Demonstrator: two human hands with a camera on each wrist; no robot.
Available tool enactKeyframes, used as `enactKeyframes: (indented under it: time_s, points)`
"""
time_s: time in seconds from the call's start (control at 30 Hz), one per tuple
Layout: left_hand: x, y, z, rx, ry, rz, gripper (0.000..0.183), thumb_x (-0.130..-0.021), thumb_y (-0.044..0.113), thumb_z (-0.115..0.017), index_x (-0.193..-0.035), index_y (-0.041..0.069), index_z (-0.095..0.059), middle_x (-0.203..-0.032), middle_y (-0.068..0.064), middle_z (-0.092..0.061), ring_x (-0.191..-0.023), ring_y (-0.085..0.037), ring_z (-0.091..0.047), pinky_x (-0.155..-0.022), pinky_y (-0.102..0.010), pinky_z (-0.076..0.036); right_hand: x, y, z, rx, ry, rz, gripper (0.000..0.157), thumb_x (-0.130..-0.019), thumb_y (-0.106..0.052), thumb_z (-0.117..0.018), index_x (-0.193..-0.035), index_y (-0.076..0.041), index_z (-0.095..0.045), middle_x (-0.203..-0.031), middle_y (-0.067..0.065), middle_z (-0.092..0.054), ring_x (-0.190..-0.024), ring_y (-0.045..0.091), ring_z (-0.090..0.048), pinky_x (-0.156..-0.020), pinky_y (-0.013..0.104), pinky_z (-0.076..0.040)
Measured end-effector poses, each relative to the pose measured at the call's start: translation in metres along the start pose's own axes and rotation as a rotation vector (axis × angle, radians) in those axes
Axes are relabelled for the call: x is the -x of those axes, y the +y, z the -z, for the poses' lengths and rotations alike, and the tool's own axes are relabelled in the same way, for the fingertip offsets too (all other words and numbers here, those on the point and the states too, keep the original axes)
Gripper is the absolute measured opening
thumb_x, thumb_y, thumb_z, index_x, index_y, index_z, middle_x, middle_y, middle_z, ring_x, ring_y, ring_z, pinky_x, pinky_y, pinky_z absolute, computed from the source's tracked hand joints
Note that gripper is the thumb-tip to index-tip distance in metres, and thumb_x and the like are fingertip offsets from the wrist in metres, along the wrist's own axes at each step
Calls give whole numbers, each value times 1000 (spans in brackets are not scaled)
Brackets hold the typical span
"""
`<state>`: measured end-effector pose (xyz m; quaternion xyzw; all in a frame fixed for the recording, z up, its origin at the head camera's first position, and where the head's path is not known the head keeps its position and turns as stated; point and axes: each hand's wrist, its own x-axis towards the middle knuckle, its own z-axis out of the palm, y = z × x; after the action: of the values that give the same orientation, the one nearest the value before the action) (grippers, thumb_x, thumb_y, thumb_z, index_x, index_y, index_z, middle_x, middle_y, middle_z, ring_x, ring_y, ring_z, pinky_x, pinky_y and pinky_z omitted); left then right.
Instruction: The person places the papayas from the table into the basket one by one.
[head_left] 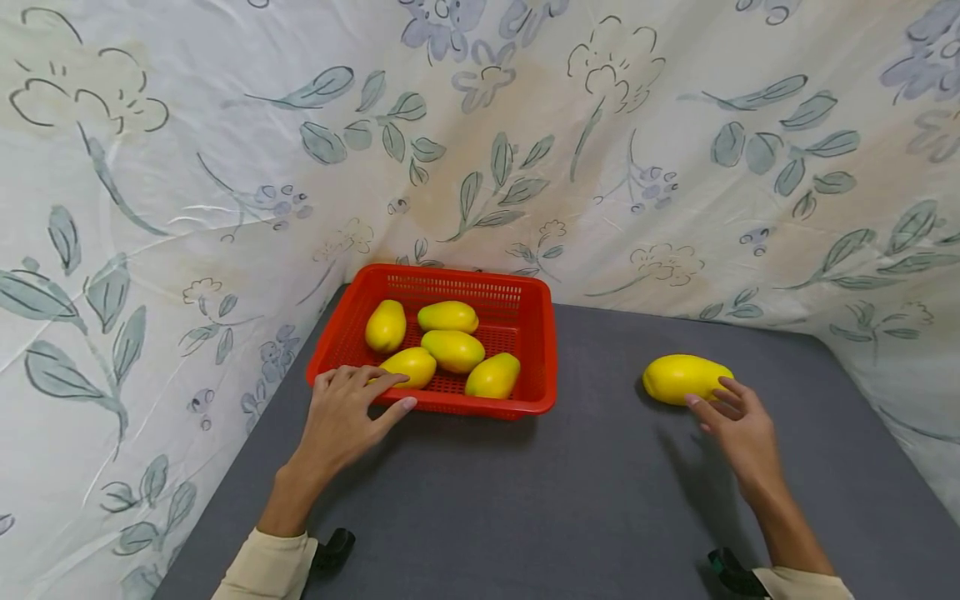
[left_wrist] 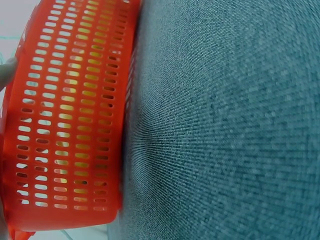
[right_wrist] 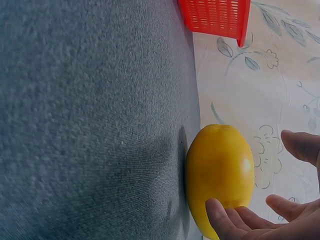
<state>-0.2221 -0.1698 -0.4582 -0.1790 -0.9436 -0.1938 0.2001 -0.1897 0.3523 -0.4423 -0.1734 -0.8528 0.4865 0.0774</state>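
Observation:
A red slotted plastic basket [head_left: 553, 354] stands at the back left of the table. Several yellow, mango-like fruits [head_left: 452, 351] lie in it. My left hand [head_left: 347, 421] rests on its near left rim, fingers over the edge beside the nearest fruit [head_left: 412, 367] and thumb stretched along the rim. To the right, a larger yellow oval fruit [head_left: 681, 378] lies on the tabletop. My right hand [head_left: 742, 433] is at its near right end with spread, slightly bent fingers [right_wrist: 220, 220]. Whether they touch the fruit I cannot tell.
The table has a dark grey cloth top [head_left: 600, 483]. White floral sheeting [head_left: 510, 208] hangs behind it and on both sides. Dark straps or devices [head_left: 335, 550] sit at both wrists by the pale sleeves [head_left: 273, 567].

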Motion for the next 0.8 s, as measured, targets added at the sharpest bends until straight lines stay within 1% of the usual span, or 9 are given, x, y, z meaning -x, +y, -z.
enactKeyframes:
  time_s: [0.4,0.7,0.73,0.8]
  points:
    - [0,0,-1,-3,-3,1,49,-93,55,-73,-128,22,-78,-124,-10,-70,-115,-34,-58,-100,-59,-36,-15,3,1,48,1,-18,97,-102,-49,-67,-169,-2,-15,-166,34,-30,-146,54,-41,-69,6,-46]
    - [0,0,-2,3,3,0,48,-92,54,-74,-128,22,-78,-123,-10,-70,-114,-33,-58,-100,-58,-36,-26,4,3,82,-50,10,99,-101,-53,-67,-168,-2,-16,-166,35,-29,-145,54,-41,-70,8,-47]
    - [0,0,-2,3,4,-1,48,-92,54,-74,-128,22,-78,-123,-10,-70,-113,-33,-58,-100,-58,-36,-28,3,3,91,-56,13,99,-102,-54,-66,-168,-1,-16,-166,35,-29,-145,54,-40,-74,12,-50]
    - [1,0,-2,2,6,-1,48,-92,54,-74,-128,22,-78,-123,-10,-70,-113,-33,-58,-99,-58,-36,-31,2,2,103,-66,15,100,-102,-54,-66,-168,-1,-15,-167,35,-26,-147,55,-39,-89,28,-58]
